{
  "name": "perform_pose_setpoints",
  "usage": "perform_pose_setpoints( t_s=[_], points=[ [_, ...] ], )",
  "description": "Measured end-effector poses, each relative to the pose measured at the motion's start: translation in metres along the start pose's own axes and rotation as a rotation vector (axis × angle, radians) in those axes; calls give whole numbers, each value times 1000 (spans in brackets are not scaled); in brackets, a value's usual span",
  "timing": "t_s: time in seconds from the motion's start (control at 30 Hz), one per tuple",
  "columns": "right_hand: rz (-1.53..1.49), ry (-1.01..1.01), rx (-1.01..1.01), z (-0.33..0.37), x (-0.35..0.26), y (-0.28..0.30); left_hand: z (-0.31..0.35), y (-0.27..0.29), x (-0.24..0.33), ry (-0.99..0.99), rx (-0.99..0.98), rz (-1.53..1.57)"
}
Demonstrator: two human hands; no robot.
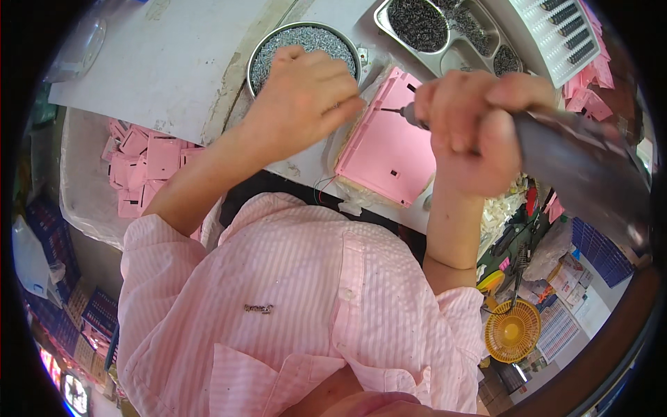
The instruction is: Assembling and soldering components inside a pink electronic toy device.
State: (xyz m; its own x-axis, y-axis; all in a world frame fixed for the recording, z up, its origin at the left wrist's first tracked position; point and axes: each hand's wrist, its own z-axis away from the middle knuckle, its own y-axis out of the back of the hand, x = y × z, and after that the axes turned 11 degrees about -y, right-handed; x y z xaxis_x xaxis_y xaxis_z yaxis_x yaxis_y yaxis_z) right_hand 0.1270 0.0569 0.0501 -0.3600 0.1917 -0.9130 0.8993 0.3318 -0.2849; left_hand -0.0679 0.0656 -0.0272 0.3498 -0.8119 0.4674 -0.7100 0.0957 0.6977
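In my right hand [472, 125] is a dark electric screwdriver [577, 156], its thin bit pointing left over a pink plastic panel [389, 156]. The panel is flat and rectangular, with small dark slots, and lies tilted on the table in front of me. Whether the bit touches it I cannot tell. My left hand [306, 97] hovers at the near edge of a round metal bowl [251, 61] full of small silvery screws. Its fingers are curled closed, and whatever they hold is hidden.
Past the panel sits a compartmented metal tray [455, 55] with dark screws, beside a white ridged tray [556, 31] holding black parts. At left stands a pale bin [83, 167] of pink pieces. A yellow basket [513, 332] is at lower right.
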Motion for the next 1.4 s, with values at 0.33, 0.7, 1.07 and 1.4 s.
perform_pose_setpoints(
  t_s=[0.33, 0.7, 1.07, 1.4],
  points=[
    [52, -38, -113, 23, -31, -8, 4, -3, 34, 94, 104, 290],
    [-58, -27, -54, 30, -21, -18, 10, 3, 41, 155, -51, 305],
    [-99, -126, -60, 75, 11, -32, 17, 27, 6, 166, 187, 195],
    [378, -166, -167, 75, 14, -32, -30, -23, 2, -92, 107, 103]
  ],
)
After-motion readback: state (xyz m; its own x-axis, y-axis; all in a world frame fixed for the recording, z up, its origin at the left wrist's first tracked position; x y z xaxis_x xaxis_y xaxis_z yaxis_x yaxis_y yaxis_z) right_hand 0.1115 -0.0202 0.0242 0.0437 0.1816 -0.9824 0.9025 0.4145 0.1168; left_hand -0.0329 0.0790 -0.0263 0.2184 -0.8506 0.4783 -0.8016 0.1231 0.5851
